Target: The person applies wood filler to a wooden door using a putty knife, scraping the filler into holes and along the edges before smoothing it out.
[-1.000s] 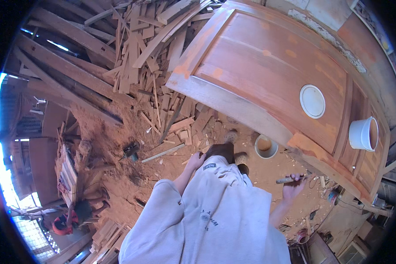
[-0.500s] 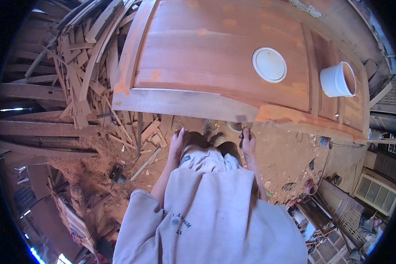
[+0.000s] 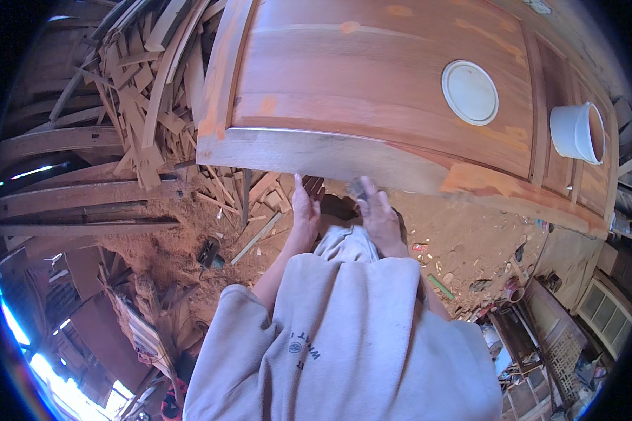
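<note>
A large panelled wooden door (image 3: 372, 84) lies before me, with orange filler smeared in patches on its face and near edge. My right hand (image 3: 382, 219) is closed around a putty knife (image 3: 357, 188), whose grey blade is blurred and partly hidden by the fingers. It is just below the door's near edge. Beside it on the left, my left hand (image 3: 305, 210) is open and empty, fingers stretched toward the door edge and thumb up. A white round lid (image 3: 470, 92) rests on the door, and a white bucket (image 3: 572, 133) stands farther right on it.
Scrap wood (image 3: 137, 91) is heaped at the left, beside long beams (image 3: 84, 200). Sawdust (image 3: 161, 252) and offcuts cover the ground around my legs. Discarded frames and clutter (image 3: 534, 330) lie at the lower right.
My right hand has moved left with the putty knife, toward my left hand. My left hand has turned and opened its fingers. The view has shifted, so the door appears farther right.
</note>
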### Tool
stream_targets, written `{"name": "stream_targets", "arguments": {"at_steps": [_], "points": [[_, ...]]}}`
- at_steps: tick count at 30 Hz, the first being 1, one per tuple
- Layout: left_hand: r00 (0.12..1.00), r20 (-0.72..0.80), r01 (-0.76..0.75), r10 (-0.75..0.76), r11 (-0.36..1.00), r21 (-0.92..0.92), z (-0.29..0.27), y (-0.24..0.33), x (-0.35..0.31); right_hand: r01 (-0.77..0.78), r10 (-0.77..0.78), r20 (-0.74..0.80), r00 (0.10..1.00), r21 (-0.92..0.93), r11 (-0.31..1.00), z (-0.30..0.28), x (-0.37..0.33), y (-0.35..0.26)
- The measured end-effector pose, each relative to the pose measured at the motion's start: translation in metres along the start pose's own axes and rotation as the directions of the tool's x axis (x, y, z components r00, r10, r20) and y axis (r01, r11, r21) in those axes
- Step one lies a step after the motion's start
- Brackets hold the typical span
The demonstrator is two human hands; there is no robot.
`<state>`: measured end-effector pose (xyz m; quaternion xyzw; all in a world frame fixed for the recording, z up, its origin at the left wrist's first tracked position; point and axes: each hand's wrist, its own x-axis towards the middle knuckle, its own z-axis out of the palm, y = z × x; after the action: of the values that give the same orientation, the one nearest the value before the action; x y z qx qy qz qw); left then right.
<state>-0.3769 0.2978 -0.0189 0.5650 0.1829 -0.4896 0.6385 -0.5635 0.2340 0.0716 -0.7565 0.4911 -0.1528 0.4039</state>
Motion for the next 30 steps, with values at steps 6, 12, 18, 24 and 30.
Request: {"name": "stream_targets", "arguments": {"at_steps": [6, 12, 18, 24, 30], "points": [[0.996, -0.068, -0.06, 0.054, 0.995, -0.085, 0.011, 0.0, 0.004, 0.057, 0.003, 0.212, 0.977, -0.276, 0.96, 0.034, 0.031, -0.005], [0.995, -0.09, -0.056, 0.049, 0.995, -0.081, 0.012, 0.008, 0.0, 0.123, 0.089, 0.364, 0.927, -0.521, 0.845, 0.027, 0.036, -0.01], [0.993, -0.112, -0.043, 0.032, 0.995, -0.095, 0.004, 0.008, 0.003, 0.197, 0.154, 0.486, 0.86, -0.595, 0.779, -0.02, 0.046, -0.024], [0.987, -0.122, -0.121, 0.103, 0.981, -0.151, 0.014, 0.004, 0.002, 0.422, -0.016, 0.605, 0.796, -0.535, 0.732, -0.004, 0.081, -0.063], [0.989, -0.105, -0.119, 0.103, 0.98, -0.162, 0.01, 0.004, 0.003, 0.415, 0.149, 0.609, 0.779, -0.678, 0.607, -0.028, 0.089, -0.053]]}}
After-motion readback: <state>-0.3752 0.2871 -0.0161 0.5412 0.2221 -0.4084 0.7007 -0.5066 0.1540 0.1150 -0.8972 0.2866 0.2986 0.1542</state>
